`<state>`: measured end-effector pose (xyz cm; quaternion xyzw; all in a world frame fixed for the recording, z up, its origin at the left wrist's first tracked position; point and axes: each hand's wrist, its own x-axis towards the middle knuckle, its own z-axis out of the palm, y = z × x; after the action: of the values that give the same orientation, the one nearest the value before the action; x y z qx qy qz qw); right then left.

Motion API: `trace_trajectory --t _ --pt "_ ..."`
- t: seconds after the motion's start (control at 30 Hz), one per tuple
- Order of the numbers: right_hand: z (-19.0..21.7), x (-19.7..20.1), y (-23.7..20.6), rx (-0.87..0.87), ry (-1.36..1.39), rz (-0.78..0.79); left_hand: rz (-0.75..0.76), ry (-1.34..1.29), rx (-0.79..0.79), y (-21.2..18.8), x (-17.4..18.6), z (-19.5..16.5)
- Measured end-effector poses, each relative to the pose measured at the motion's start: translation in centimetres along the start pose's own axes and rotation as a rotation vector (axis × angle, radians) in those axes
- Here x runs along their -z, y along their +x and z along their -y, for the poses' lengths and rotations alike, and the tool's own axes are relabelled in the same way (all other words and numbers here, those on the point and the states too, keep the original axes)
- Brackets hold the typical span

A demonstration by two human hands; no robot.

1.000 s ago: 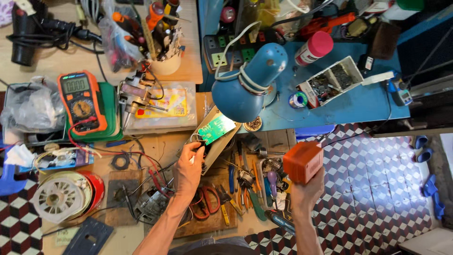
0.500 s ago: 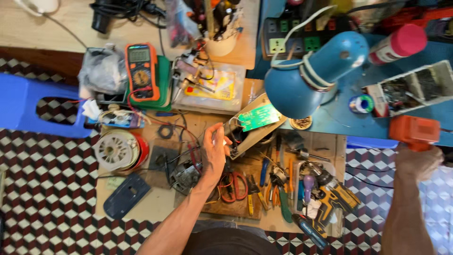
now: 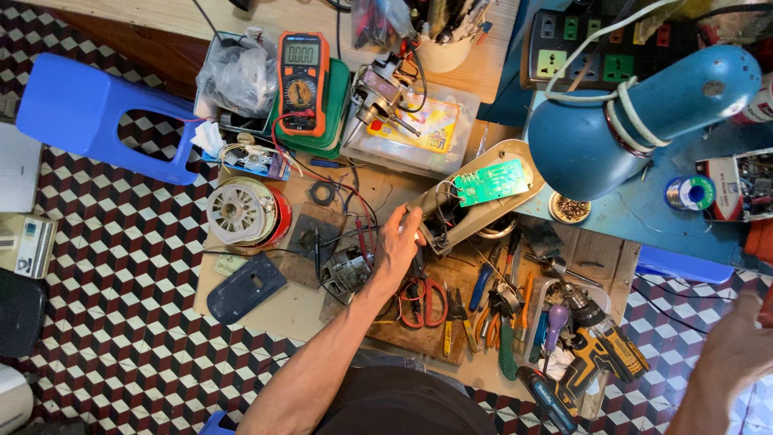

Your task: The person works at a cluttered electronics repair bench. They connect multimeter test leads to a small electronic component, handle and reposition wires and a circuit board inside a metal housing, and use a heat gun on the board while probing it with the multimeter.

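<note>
My left hand [image 3: 398,246] reaches over the wooden board [image 3: 290,298] and pinches the lower end of a beige plastic housing [image 3: 475,221]. A green circuit board [image 3: 491,182] with thin wires lies tilted in that housing. Just left of this hand sits a small motor part [image 3: 346,270] with wires. At the bottom right edge, low beside the blue table, my right hand [image 3: 729,354] is blurred with its fingers spread and nothing in it. An orange box [image 3: 758,239] shows at the right edge above that hand.
A blue desk lamp [image 3: 644,121] hangs over the blue table [image 3: 636,221]. An orange multimeter [image 3: 301,80], a white and red fan motor [image 3: 241,211], a dark blue cover [image 3: 245,286], pliers and cutters [image 3: 483,310], a yellow drill [image 3: 592,358] and a blue stool [image 3: 97,109] lie around.
The view has shifted left. My right hand has let go of the orange box and dropped low to the right. My left hand stays at the beige housing.
</note>
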<state>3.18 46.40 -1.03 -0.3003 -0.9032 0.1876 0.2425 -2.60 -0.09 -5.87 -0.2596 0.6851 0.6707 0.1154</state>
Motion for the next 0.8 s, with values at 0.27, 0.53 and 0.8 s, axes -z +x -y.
trace_trajectory --t 0.27,0.53,0.8 --pt "19.4 -2.1 -15.9 -0.150 0.513 0.615 0.128 -0.007 -0.131 -1.6 -0.5 -0.1" --pt "23.1 -4.2 -16.3 -0.312 0.544 0.781 0.261 -0.147 -0.049 -2.0 0.1 -0.9" --pt "21.8 -4.2 -17.0 -0.344 0.539 0.785 0.264 -0.126 -0.034 -1.7 -0.1 -0.7"
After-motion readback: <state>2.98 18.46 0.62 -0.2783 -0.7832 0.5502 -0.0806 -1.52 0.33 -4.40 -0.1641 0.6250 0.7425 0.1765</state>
